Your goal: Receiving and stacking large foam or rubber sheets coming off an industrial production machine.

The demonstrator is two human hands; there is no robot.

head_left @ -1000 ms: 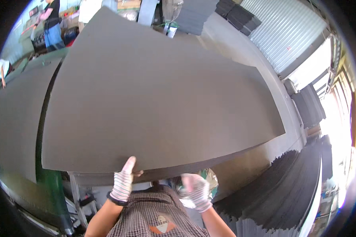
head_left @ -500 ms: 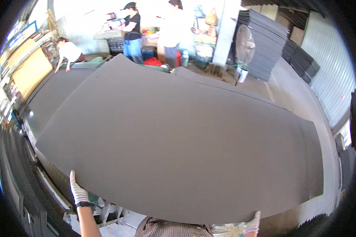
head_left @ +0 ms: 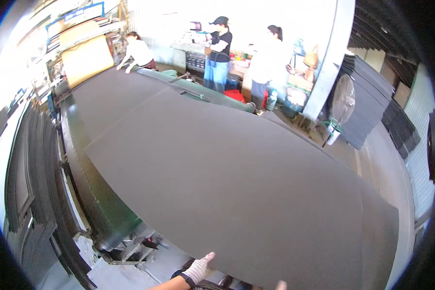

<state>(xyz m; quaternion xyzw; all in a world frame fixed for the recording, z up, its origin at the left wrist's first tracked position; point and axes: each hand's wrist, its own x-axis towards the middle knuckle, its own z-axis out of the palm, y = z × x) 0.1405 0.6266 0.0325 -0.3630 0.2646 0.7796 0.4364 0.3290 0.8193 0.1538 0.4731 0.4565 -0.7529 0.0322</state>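
A large dark grey foam-like sheet (head_left: 241,179) stretches away from me, covering much of the head view. My left hand (head_left: 199,269), in a pale striped glove, grips its near edge with the thumb on top and the fingers hidden beneath. Of my right hand (head_left: 281,286) only the thumb shows at the lower rim, pressed on the same edge farther right. The sheet's far end overlaps another dark sheet (head_left: 125,94) lying on a long green machine bed (head_left: 113,217).
At the bed's far end a person (head_left: 139,54) leans over with hands on the dark sheet. Two more people stand behind, near a cluttered bench. Stacked dark sheets (head_left: 26,183) line the left side. A floor fan (head_left: 343,99) and a tall sheet stack (head_left: 367,101) stand at right.
My view has swung left. The held sheet has come down flatter, its far corner now lying over the bed. My left hand has shifted rightward along the near edge, closer to the right hand.
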